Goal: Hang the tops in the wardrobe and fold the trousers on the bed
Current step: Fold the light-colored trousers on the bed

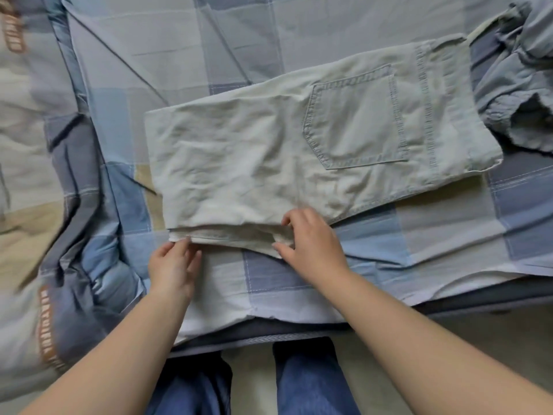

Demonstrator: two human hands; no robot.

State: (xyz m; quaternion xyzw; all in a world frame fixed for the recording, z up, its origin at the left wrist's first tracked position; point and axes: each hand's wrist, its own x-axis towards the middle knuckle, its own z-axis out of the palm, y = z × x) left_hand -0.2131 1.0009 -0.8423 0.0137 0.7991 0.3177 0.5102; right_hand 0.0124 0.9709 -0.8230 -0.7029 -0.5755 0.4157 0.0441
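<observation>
Head view: folded cream trousers (269, 151), pocket up.

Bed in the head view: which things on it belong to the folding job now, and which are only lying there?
In the job:
- cream trousers, partly folded
- left hand, touching their near edge
- right hand, gripping the same edge

Lying about:
- crumpled grey-blue garment, at the far right
- quilt with brown lettering, at the left
- checked bedsheet
</observation>
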